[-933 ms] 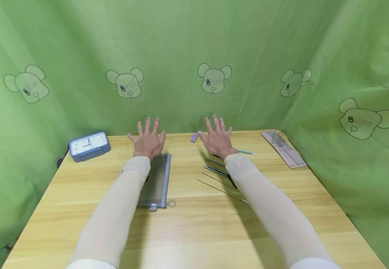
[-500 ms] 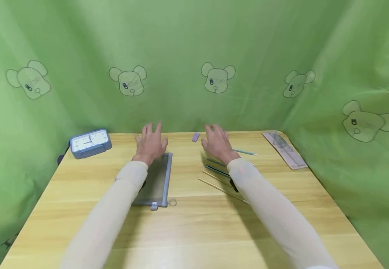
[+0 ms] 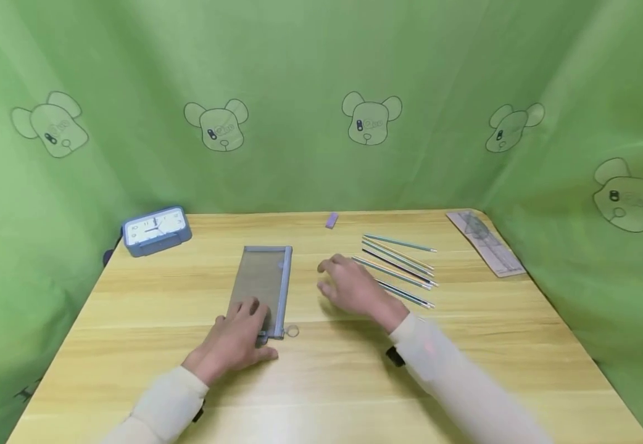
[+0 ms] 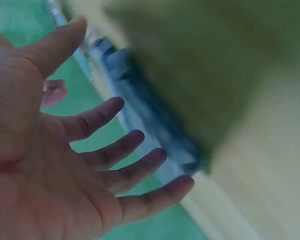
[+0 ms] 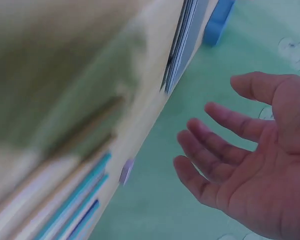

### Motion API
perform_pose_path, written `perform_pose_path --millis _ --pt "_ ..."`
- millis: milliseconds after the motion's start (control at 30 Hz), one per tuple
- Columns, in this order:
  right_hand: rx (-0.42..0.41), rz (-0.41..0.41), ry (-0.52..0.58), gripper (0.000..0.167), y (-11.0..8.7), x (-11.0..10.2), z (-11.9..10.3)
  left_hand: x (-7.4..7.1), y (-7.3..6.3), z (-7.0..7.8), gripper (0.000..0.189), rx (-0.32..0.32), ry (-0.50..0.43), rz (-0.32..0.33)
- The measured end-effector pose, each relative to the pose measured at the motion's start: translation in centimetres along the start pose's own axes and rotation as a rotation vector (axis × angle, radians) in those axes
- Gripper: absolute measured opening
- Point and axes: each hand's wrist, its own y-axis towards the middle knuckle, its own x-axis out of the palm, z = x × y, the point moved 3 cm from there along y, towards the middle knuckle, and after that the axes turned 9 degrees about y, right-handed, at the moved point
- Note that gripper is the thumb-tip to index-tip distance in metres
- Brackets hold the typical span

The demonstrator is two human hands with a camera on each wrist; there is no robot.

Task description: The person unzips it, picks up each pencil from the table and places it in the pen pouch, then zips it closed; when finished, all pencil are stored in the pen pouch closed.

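An unclenched left hand (image 3: 232, 342), holding nothing, hides the near end of a mesh pouch (image 3: 261, 277); a loose, ungrasping right hand (image 3: 352, 287) obscures some pencils' (image 3: 399, 267) ends, on a wooden table (image 3: 321, 394) before green curtains (image 3: 294, 166).

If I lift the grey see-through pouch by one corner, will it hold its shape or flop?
The pouch will probably sag, since its panel looks thin and see-through. The blue-grey strip along its right edge in the head view looks thicker, so that side may stay straighter. It lies nearly flat, so it is likely light.
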Motion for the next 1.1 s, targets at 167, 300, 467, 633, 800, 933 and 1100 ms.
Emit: perform_pose_path --millis 167,300,467,633,800,933,1100 --pt "-0.050 -0.068 0.019 0.039 -1.7 2.0 -1.2 1.5 -0.7 0.2 0.052 0.077 0.180 0.163" --pt "-0.071 -0.085 0.040 0.036 -2.5 3.4 -1.1 2.2 -0.4 0.5 0.034 0.174 0.344 0.323" --pt "-0.092 -0.080 0.076 0.038 -2.8 4.8 -0.4 2.6 0.4 0.6 0.016 0.296 0.434 0.416" --pt "-0.098 -0.049 0.293 0.045 -2.6 5.0 -0.4 1.5 0.9 0.1 0.010 0.312 0.263 0.523" --pt "-0.041 -0.052 0.564 0.047 -2.2 3.9 -1.2 -0.7 1.2 0.2 0.010 0.313 0.041 0.649" --pt "-0.036 0.012 0.701 0.041 -1.9 2.6 -2.3 -2.1 1.5 0.7 0.009 0.304 -0.087 0.705" --pt "-0.101 0.118 0.704 0.027 -1.8 1.3 -3.7 -2.4 1.7 1.2 0.010 0.295 -0.202 0.720"
